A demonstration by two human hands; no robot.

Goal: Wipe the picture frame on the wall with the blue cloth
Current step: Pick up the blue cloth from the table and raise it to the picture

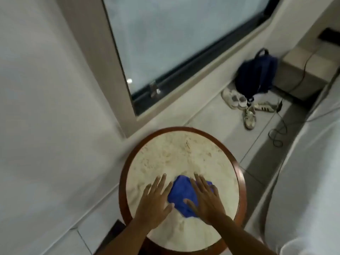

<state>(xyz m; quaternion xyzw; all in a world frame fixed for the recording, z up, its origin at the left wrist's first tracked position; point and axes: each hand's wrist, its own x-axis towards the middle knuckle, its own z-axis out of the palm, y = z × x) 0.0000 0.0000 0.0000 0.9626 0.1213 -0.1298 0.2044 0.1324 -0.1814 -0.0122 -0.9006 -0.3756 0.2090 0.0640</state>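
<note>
The blue cloth [181, 193] lies crumpled on a round marble-topped table [180, 155] with a brown wooden rim. My left hand [155, 201] rests flat on the tabletop, fingers spread, touching the cloth's left edge. My right hand [205, 196] lies flat over the cloth's right part, fingers apart, thumb on the fabric. Neither hand has closed around the cloth. No picture frame is in view.
A large frosted window [174, 39] with a dark frame fills the wall ahead. A blue backpack [256, 74] and several white shoes [239, 103] lie on the tiled floor at right, with black cables [277, 133]. A white bed [303, 172] edges the right side.
</note>
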